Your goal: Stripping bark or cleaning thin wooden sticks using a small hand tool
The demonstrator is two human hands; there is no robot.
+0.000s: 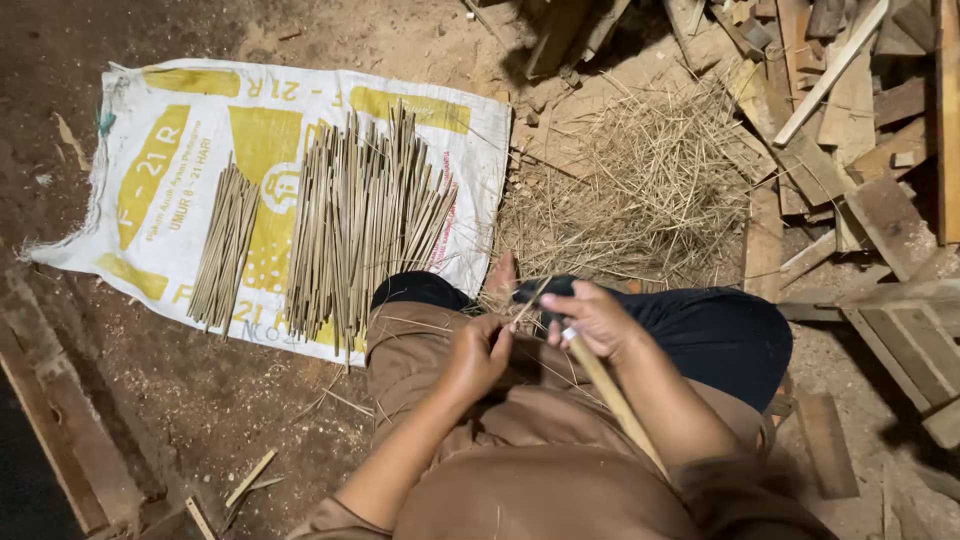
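A bamboo strip (pixel 612 395) was gripped by the right hand (pixel 592 318); the left hand (pixel 478 355) was closed beside it, near the sack (pixel 150 160).

sack (pixel 150 150) | flat on ground, upper left | rectangular, white with yellow panels

The floor (pixel 230 400) is bare packed earth, dusted with sawdust. A white and yellow woven sack (pixel 150 150) lies flat on it. Right of the sack sits a heap of thin dry shavings (pixel 640 190). Beyond the heap, offcut wooden planks (pixel 850 110) are piled loosely. Lighting is dim and warm.
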